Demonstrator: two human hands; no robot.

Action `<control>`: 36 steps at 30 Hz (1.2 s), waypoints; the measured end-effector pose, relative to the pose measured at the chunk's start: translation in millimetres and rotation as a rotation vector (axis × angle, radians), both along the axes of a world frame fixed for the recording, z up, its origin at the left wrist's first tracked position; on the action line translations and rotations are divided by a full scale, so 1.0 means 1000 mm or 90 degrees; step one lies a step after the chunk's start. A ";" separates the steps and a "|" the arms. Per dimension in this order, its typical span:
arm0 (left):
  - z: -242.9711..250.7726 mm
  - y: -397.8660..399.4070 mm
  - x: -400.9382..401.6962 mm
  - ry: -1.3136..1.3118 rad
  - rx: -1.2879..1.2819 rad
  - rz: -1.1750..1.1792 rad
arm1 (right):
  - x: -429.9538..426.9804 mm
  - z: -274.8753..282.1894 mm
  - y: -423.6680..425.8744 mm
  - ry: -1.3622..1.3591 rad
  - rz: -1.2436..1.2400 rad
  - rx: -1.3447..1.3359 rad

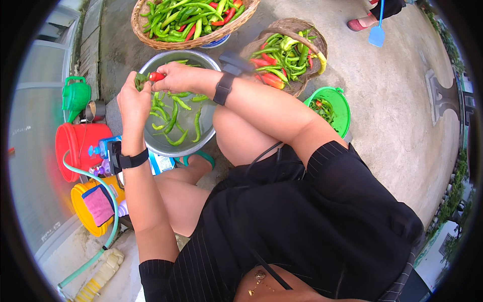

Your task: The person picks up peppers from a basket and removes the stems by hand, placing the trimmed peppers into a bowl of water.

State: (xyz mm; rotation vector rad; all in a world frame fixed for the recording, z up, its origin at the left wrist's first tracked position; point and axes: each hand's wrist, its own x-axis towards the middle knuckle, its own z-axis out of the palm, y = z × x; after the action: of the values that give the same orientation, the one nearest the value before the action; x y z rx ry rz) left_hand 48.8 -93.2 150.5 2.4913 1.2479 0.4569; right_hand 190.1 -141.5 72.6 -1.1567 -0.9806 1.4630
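Note:
Above the left rim of a metal basin (206, 140), my two hands are close together. My left hand (135, 99) holds a small bunch of green leaves (141, 80) between its fingers. The fingers of my right hand (175, 77) are closed around a red pepper (156, 76), whose stem end points at the leaves. Several green peppers (172, 119) lie in the basin below. Beyond it stands a wide wicker basket (166, 46) full of green and red peppers. A handled wicker basket (322, 41) with more peppers is to the right.
A green bucket (342, 107) with leaves and scraps stands at the right. At the left are a green watering can (76, 94), a red bucket (68, 151), a yellow bucket (81, 215) with a cloth, and a hose (113, 226). Another person's foot (358, 24) and a blue fly swatter (376, 36) show top right.

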 end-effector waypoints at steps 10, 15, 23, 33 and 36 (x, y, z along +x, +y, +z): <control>-0.012 -0.012 0.011 0.062 0.169 -0.073 | -0.005 0.017 -0.006 -0.505 -0.144 -0.029; -0.008 0.007 0.000 -0.086 0.023 0.074 | 0.002 0.000 0.005 -0.264 0.002 -0.086; -0.013 0.031 -0.023 -0.637 -0.667 0.101 | 0.016 -0.007 0.002 0.005 -0.106 -0.058; -0.035 -0.013 0.034 -0.213 0.141 -0.032 | 0.013 0.036 -0.015 0.452 0.045 -0.036; -0.037 -0.021 0.040 -0.035 0.264 -0.097 | 0.013 0.009 -0.007 0.468 -0.070 -0.050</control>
State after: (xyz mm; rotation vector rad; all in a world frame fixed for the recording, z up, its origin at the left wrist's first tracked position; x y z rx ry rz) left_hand 88.5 -114.1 113.4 2.8628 1.0137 0.8099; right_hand 203.3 -148.5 81.3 -0.6175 -0.3453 1.6607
